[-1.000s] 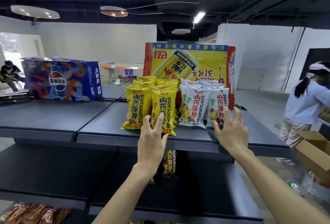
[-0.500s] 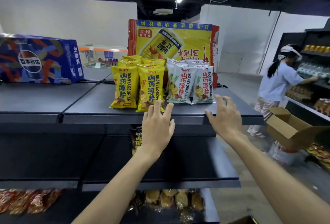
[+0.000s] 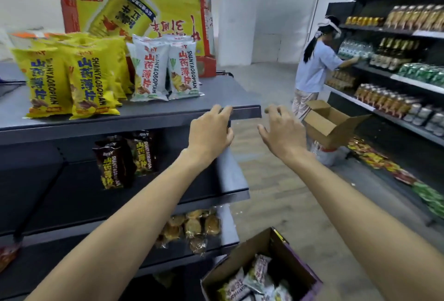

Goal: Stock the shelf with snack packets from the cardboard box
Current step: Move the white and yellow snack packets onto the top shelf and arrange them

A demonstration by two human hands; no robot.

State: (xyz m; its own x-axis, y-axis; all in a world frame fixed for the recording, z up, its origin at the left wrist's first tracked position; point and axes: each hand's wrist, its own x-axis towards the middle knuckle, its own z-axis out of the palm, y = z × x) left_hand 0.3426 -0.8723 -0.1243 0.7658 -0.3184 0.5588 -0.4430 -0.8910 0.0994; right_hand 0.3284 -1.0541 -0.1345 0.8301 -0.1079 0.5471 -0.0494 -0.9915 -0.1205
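Left grip (image 3: 209, 130) and right grip (image 3: 283, 132) both released, empty, drawn back from the shelf front.
Head view: the white packets (image 3: 163, 70) now stand up-left of the left grip on the shelf (image 3: 223, 89); the cardboard box (image 3: 242, 252), below both grips, has come into sight, snack packets (image 3: 258, 274) remaining, so restocking likely goes on.

The shelf (image 3: 216, 93) is dark grey. The yellow packets (image 3: 48, 82) bear blue lettering, the white packets (image 3: 165, 70) red lettering with green marks, the dark brown packets (image 3: 113, 161) yellow lettering. The brown cardboard box (image 3: 237, 261) has a purple edge.
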